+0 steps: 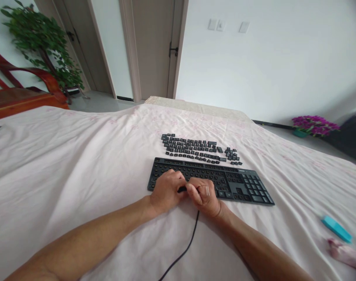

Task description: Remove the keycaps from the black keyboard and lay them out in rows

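Observation:
A black keyboard (234, 187) lies on the pale bedsheet, its keycaps gone from the main block but the number pad's keys still in place. Over its front edge my left hand (169, 187) is closed, with a small black piece (182, 189) showing at its thumb side. Pressed close beside it, my right hand (203, 195) wears a ring and pinches at the same piece; the fingers hide most of it, so its kind is unclear. Behind the keyboard, loose black keycaps (192, 146) lie in rows. A black cable (185, 249) runs from below my right hand toward me.
To the right lie a turquoise block-like object (337, 229) and a blurred pinkish thing (346, 251). The sheet (107, 164) has folds. Beyond stand a wooden chair (34, 89), a leafy plant (43, 43), a door (153, 47) and purple flowers (315, 124).

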`<state>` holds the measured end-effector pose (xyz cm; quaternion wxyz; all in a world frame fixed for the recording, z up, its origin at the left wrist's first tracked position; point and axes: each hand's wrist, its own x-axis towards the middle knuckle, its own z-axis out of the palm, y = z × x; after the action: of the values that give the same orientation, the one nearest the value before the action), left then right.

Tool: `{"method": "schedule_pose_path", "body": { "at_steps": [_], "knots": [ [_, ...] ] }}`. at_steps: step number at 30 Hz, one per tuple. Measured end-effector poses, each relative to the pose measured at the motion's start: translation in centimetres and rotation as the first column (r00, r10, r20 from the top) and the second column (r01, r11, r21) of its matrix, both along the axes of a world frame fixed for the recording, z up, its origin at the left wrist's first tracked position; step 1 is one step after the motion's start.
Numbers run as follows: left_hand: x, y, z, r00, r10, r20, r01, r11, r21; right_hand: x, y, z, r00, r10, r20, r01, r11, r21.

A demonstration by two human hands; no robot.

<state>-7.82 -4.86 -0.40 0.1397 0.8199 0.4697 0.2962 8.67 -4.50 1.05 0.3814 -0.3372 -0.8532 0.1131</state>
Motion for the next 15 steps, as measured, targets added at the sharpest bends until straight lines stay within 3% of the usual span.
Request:
{"method": "schedule_pose_path", "body": {
  "at_steps": [6, 12, 15],
  "knots": [
    [-0.18, 0.23, -0.19, 0.999, 0.021, 0.048, -0.019, 0.999, -0.043, 0.48, -0.21, -0.05, 0.998, 0.048, -0.049, -0.042, 0.992, 0.122],
    [-0.37, 0.64, -0.43, 1.0, -0.005, 0.023, 0.006, 0.998, -0.061, 0.03, -0.61, 0.43, 0.975, 0.185, 0.121, -0.217, 0.906, 0.364],
    [-0.37, 0.68, -0.37, 1.0, 0.002, -0.004, -0.002, 0.997, -0.072, 0.0, -0.73, 0.25, 0.969, 0.183, 0.168, -0.236, 0.892, 0.385]
  ]
}}
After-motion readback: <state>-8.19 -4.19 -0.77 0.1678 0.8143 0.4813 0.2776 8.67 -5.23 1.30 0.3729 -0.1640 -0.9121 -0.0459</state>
